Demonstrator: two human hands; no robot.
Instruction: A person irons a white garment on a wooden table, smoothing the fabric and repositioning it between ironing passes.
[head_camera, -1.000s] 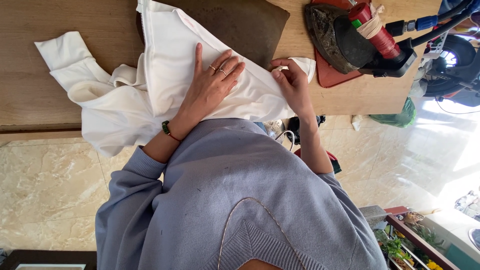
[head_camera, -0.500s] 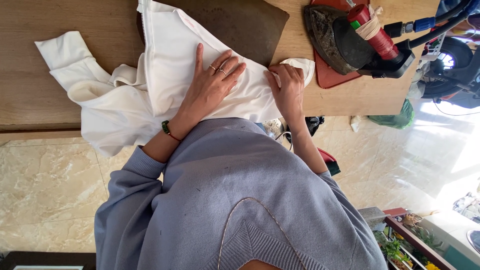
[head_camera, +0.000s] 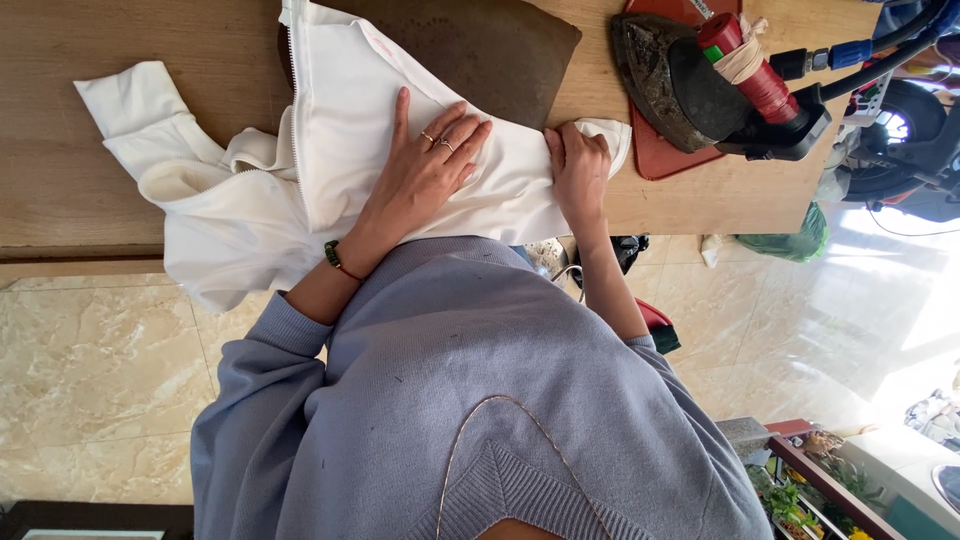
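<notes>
A white zip-front fabric garment lies spread across your pale wooden desk, reaching from the upper middle of the view down towards nine o'clock, where a sleeve and loose folds bunch near the desk's front edge. Part of it lies over a dark brown pressing pad at twelve o'clock.

Your left hand rests flat on the middle of the garment, fingers spread and straight, closed on nothing; it wears rings and a green bead bracelet at the wrist. Your right hand, just at its three o'clock side, has its grip curled down on the garment's end, pinching a fold of white cloth near the desk edge.

Further towards two o'clock, a dark, worn iron with a red handle sits on a red mat, near your right hand but apart from it. Your grey knitted sweater fills the lower half of the view. A pale marble-patterned floor shows beneath the desk at eight o'clock.
</notes>
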